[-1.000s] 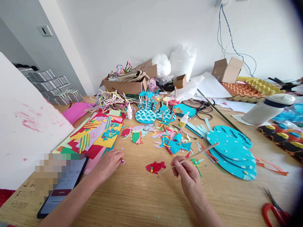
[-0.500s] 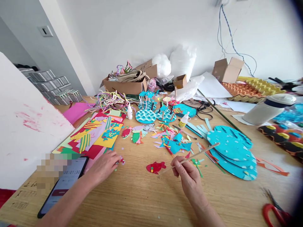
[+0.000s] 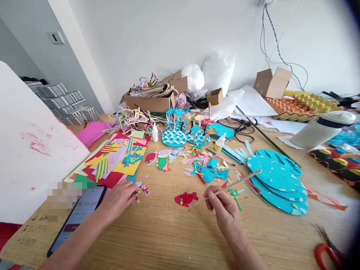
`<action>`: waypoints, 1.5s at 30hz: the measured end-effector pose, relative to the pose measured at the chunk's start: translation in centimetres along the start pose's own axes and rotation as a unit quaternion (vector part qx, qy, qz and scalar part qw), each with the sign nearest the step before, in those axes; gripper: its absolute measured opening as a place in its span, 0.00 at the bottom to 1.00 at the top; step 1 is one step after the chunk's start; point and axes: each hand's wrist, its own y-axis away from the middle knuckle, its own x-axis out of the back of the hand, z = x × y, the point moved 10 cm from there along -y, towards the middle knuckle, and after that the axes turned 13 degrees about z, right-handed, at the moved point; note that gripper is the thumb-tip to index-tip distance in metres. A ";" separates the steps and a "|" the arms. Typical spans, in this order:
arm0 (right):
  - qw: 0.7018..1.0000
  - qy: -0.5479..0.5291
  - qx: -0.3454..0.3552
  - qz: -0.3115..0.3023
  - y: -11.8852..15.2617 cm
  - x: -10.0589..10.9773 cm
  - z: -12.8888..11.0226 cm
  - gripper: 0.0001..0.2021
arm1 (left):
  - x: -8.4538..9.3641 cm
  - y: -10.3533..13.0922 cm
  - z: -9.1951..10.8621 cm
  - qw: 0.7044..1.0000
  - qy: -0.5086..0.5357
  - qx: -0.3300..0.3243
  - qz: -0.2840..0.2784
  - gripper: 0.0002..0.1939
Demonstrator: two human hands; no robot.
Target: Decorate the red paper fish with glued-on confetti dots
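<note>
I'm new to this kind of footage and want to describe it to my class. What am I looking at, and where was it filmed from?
There is no machine here: these are a person's two bare hands. Every picture comes from one camera worn on the person's head, looking forward and down.

On the brown wooden table, the right hand holds a thin, pale wooden stick, its lower end near a flat red fish cutout. The left hand is at a scatter of small coloured dots; whether it grips any is hidden.

Around them lie stacked bright-blue rounded sheets, red-handled scissors and a dark-edged phone showing a timer.
</note>
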 end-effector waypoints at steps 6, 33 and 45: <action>1.000 -0.008 -0.006 0.003 -0.1 0.2 0.4 0.12 | 0.1 -0.6 0.7 0.998 0.057 0.003 0.009 0.07; 1.000 0.005 -0.006 0.006 -0.1 0.4 0.7 0.11 | -0.1 0.6 -2.2 0.739 0.594 0.313 0.048 0.11; 1.000 0.001 -0.005 0.000 0.1 0.2 0.5 0.11 | -0.7 0.6 -2.5 0.760 0.572 0.306 0.043 0.15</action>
